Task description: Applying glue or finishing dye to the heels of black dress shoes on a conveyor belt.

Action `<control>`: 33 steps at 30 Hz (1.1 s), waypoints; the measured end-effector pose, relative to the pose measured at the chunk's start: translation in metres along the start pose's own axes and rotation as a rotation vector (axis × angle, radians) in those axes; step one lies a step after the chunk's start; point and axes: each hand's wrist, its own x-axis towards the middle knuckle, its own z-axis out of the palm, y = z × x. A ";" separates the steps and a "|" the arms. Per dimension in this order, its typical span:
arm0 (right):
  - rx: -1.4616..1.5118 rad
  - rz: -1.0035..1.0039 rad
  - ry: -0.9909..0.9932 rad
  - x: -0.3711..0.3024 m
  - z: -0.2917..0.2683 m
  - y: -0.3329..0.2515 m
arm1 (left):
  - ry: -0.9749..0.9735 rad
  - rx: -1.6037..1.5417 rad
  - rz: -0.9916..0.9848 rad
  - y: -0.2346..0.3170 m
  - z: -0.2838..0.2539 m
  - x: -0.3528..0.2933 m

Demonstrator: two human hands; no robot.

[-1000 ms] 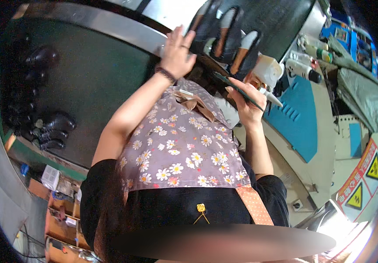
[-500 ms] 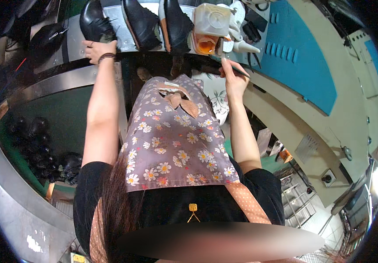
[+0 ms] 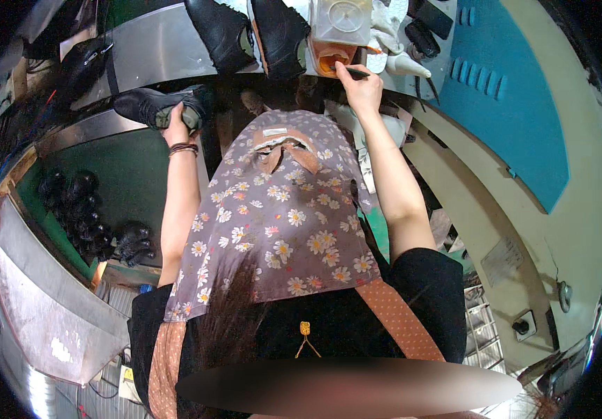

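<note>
My left hand (image 3: 177, 127) is closed around the opening of a black lace-up shoe (image 3: 136, 106), holding it in the air before the metal bench, toe to the left. Between the fingers of my right hand (image 3: 362, 92) is a slim dark-handled tool (image 3: 358, 72). Its tip points to the mouth of a translucent plastic container (image 3: 341, 28) with amber-orange stuff inside; the tip itself is hidden. Two more black shoes stand on the bench left of the container, one shoe (image 3: 218, 35) beside another shoe (image 3: 278, 38) with a brown strip along its edge.
The shoes and container stand on a metal bench (image 3: 150, 45). White cloth (image 3: 388, 28) and dark blocky items (image 3: 423, 36) lie right of the container. A pale machine housing with a blue panel (image 3: 507, 91) rises at the right. Dark round things (image 3: 84, 209) fill a green-lined recess at lower left.
My left hand has lifted the leftmost shoe off the bench and drawn it toward me, turning it sideways. My right hand has moved slightly forward and left, bringing the tool to the container's mouth.
</note>
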 end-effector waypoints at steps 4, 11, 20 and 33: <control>0.112 0.143 0.023 -0.001 -0.015 -0.016 | 0.357 0.244 0.359 0.003 0.001 -0.021; -0.098 0.162 -0.022 -0.002 -0.019 0.004 | -0.462 1.828 1.302 0.059 -0.025 -0.038; -0.134 0.374 -0.032 0.002 -0.031 -0.004 | -0.876 2.197 1.238 0.091 0.017 -0.015; 0.803 -0.010 -0.351 -0.055 -0.115 -0.179 | -1.010 0.730 1.146 0.126 -0.004 -0.156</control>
